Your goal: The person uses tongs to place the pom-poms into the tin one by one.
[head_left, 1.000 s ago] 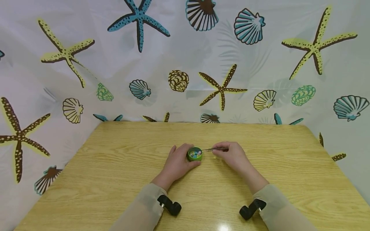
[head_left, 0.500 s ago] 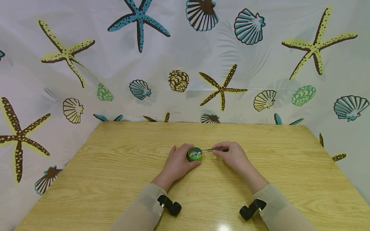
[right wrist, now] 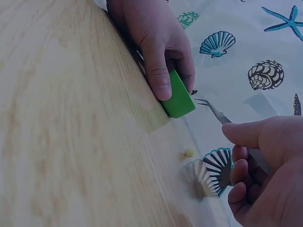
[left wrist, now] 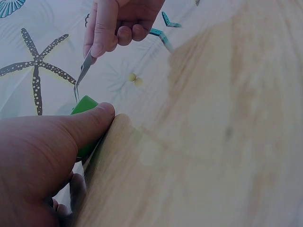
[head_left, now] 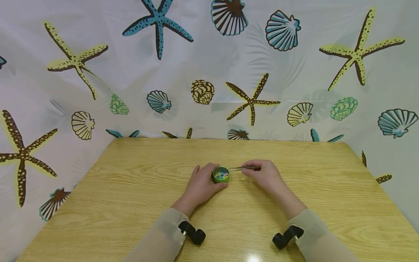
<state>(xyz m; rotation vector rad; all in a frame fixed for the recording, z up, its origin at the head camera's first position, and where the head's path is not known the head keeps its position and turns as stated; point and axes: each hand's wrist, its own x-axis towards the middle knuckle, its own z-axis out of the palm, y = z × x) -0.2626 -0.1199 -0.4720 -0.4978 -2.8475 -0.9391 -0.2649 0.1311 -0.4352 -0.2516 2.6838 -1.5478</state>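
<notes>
Around a small round green container [head_left: 221, 180] my left hand [head_left: 200, 186] curls its fingers and thumb, holding it on the table. Several pastel beads [head_left: 222, 175] in blue, pink and yellow lie inside. Between thumb and fingers my right hand [head_left: 265, 176] pinches metal tweezers [head_left: 238, 168], which point left at the container's rim. Seen in the right wrist view, the bent tips of the tweezers [right wrist: 218, 114] stand apart just beside the container, with nothing visible between them. One yellow bead [right wrist: 189, 152] lies loose on the tabletop, right of the container and below the tweezers.
The wooden table [head_left: 137, 203] reaches back to a white curtain [head_left: 183, 65] printed with starfish and shells. A black camera mount sits on each wrist, the left mount [head_left: 191, 232] and the right mount [head_left: 288, 236].
My right hand has shifted slightly right and away with the tweezers, so the loose yellow bead shows more plainly. The left hand and the container have stayed in place.
</notes>
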